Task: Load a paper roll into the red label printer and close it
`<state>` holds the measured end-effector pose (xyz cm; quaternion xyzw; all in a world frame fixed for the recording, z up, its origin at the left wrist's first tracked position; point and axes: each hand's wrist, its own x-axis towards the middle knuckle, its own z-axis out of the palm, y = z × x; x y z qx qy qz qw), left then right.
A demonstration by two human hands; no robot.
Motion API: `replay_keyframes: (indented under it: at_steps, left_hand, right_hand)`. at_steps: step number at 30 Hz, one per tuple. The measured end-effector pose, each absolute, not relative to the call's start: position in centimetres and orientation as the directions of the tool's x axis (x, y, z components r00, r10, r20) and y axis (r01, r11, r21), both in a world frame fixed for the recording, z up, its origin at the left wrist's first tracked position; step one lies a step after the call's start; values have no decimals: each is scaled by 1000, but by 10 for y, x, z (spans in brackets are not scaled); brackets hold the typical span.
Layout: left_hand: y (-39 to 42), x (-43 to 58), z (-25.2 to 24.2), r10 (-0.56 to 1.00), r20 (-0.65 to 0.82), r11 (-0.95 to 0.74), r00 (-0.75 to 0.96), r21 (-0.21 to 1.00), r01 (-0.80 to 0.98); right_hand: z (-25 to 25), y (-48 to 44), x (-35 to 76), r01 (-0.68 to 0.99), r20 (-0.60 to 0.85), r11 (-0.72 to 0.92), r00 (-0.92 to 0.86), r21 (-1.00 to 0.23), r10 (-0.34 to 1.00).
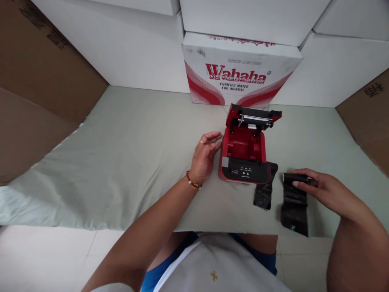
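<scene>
A red and black label printer (243, 172) stands on the cloth-covered table with its lid (255, 115) raised. Its red inner compartment shows bare walls. Beside the printer's left wall is my left hand (206, 156), fingers stretched out and near or touching the casing; exact contact is hard to tell. My right hand (319, 188) pinches a roll of black film (295, 187) between thumb and fingers, to the right of the printer. A loose length hangs from the roll toward the table's front edge. Another crumpled black strip (263, 194) lies against the printer's front right corner.
Behind the printer stands a white and red water carton (240, 77), backed by a wall of white boxes (142, 48). Brown cardboard panels rise at the left (39, 81) and right (370, 109). The pale green tablecloth (136, 150) ends near my lap.
</scene>
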<state>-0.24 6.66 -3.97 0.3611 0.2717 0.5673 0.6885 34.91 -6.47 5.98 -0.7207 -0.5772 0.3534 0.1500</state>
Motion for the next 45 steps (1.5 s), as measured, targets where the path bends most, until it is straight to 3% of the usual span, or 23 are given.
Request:
replay_keyframes:
  at_steps: [3, 6, 8, 11, 17, 19, 23, 25, 29, 33, 36, 41, 45]
  left_hand:
    - [64, -3, -35, 995, -57, 6, -85, 859, -511]
    - [57, -8, -25, 969, -19, -72, -248, 934, -351]
    - [47, -13, -15, 967, 75, -146, -243, 946, -291]
    - [23, -26, -5, 979, 166, -188, -121, 961, -201]
    - [-39, -73, -12, 985, 161, -147, -63, 972, 183]
    - [-55, -90, -16, 986, 162, -150, -24, 950, 273]
    - [-75, -108, -12, 986, 164, -160, 24, 908, 387]
    - [-80, -107, -7, 975, 219, -211, 30, 879, 427]
    - [-83, -88, 4, 890, 448, -423, 87, 738, 525]
    - [-79, -56, 13, 664, 704, -702, 253, 469, 536]
    - [-71, -33, 21, 544, 761, -801, 354, 345, 489]
    - [-56, -13, 26, 573, 651, -800, 498, 310, 514]
    - [-52, -11, 24, 562, 620, -812, 548, 288, 507]
  right_hand:
    - [41, -65, 346, 726, -293, -309, 154, -614, 944]
    - [37, -60, 330, 773, -81, -211, 204, -598, 976]
    - [38, -53, 317, 782, 3, -113, 145, -612, 989]
    - [34, -41, 302, 799, 5, 15, -15, -601, 1000]
    - [15, -34, 291, 926, -63, 23, -50, -378, 997]
    - [19, -35, 294, 920, -106, 37, -85, -391, 991]
    - [62, -43, 316, 801, -194, 67, -224, -595, 955]
    - [95, -49, 328, 768, -214, 26, -211, -640, 954]
    - [141, -46, 322, 721, -159, 42, -208, -692, 965]
    - [133, -14, 267, 711, -91, 81, -200, -699, 976]
    - [114, 10, 227, 819, -34, 171, -225, -547, 974]
    - [109, 27, 193, 982, -144, 123, -143, -143, 979]
    - [115, 30, 178, 995, -151, 94, -90, 23, 984]
